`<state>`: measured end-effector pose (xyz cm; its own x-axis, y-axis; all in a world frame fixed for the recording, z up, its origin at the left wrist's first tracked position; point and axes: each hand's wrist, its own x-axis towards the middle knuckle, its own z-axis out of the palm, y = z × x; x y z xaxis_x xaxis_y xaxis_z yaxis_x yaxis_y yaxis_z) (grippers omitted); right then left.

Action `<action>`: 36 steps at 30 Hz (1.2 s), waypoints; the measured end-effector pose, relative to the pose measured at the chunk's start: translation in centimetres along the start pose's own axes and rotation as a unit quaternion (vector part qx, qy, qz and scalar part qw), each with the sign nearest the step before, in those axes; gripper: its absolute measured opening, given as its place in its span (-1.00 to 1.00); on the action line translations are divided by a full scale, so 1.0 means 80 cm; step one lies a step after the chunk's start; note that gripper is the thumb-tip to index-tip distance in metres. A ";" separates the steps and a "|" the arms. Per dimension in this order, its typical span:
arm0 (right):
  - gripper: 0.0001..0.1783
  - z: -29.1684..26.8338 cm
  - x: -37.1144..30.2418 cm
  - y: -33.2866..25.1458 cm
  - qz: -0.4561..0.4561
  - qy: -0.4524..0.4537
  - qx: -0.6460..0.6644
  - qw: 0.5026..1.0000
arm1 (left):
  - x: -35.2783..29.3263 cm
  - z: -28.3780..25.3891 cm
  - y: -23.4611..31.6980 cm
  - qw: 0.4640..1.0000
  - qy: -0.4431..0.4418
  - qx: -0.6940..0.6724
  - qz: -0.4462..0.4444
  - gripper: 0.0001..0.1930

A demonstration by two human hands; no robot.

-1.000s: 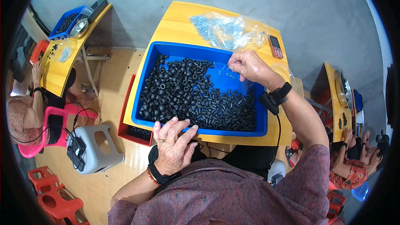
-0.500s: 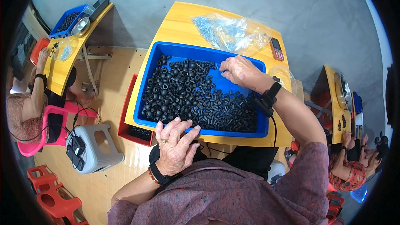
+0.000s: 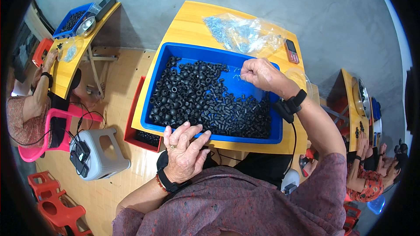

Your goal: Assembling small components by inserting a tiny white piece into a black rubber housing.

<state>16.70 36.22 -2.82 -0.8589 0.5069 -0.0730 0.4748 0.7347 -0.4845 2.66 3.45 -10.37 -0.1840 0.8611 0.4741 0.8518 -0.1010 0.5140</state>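
A blue plastic tray (image 3: 199, 53) on the yellow table holds a heap of black parts. Rounded hollow black caps (image 3: 175, 89) fill its left side, and smaller black plug-like pieces (image 3: 238, 116) lie toward the near right. At the near rim rests my left hand (image 3: 186, 153), fingers spread and holding nothing. Over the tray's far right corner is my right hand (image 3: 262, 76), its fingers curled together; whatever they hold is hidden. A few tiny pale bits (image 3: 237, 78) show on the blue tray floor beside those fingertips.
Behind the tray lies a clear plastic bag (image 3: 245, 35) of small bluish pieces, with a red phone (image 3: 292, 52) to its right. A red bin (image 3: 134, 122) stands below the table's left edge. A grey stool (image 3: 103, 153) is at left. People work at tables on both sides.
My right hand has moved slightly right and its fingers have curled in more, uncovering pale bits on the tray floor. My left hand has stayed at the near rim.
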 end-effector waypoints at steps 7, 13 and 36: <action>-0.87 0.009 -0.007 0.006 0.022 -0.038 -0.024 0.999 | 0.000 0.001 0.000 1.000 0.004 0.008 0.002 -0.39; -0.87 0.008 -0.009 0.001 0.013 -0.028 -0.057 0.998 | 0.001 0.000 0.000 1.000 0.003 0.016 0.007 -0.39; -0.84 0.058 0.010 -0.056 -0.079 -0.044 0.035 0.995 | -0.001 0.003 -0.002 1.000 0.016 0.018 0.015 -0.37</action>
<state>13.01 31.20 -4.77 -0.9370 0.3431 -0.0659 0.3202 0.7677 -0.5552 2.61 3.54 -10.66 -0.1739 0.8415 0.5115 0.8740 -0.1074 0.4739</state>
